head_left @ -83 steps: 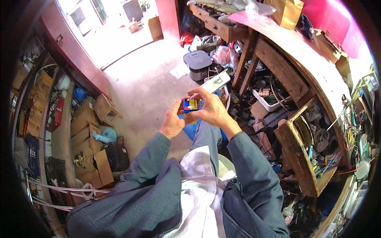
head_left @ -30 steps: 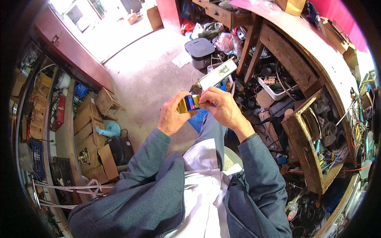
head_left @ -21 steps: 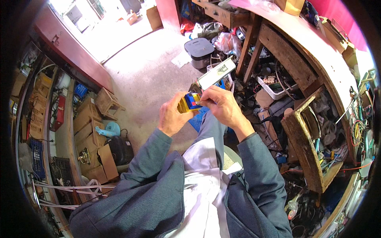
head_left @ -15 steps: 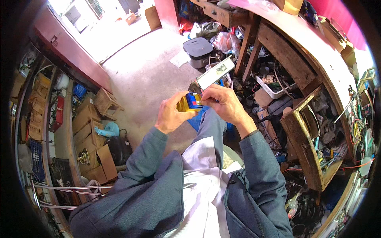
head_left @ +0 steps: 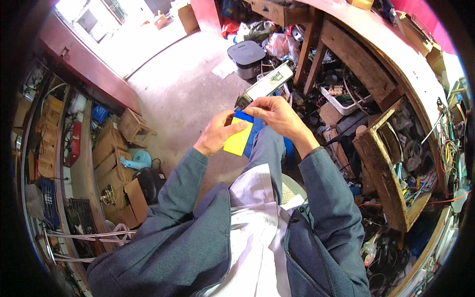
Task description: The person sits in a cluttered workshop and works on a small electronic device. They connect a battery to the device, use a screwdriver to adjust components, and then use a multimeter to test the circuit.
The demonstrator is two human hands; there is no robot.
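Note:
A small yellow-and-blue box [head_left: 237, 142] is held in front of me, above my knee. Its broad yellow face is turned up toward me, with the blue end pointing away. My left hand [head_left: 214, 133] grips it from the left, thumb lying across the yellow face. At the blue end, my right hand [head_left: 278, 115] has thumb and forefinger pinched together on the upper right corner. What exactly those fingertips pinch is partly hidden by the fingers. Just beyond both hands is a pale, long flat-topped object [head_left: 269, 81], tilted.
On the right stands a wooden workbench [head_left: 356, 62] with a pulled-out wooden drawer [head_left: 381, 173] and heaped clutter. A grey lidded appliance [head_left: 247, 58] sits on the concrete floor [head_left: 170, 94] ahead. Shelves with cardboard boxes [head_left: 111, 168] and a wooden stool [head_left: 134, 129] line the left.
The box has turned so its yellow face shows instead of its blue, multicoloured end. My right hand has shifted slightly left and up, its fingers still at the blue end.

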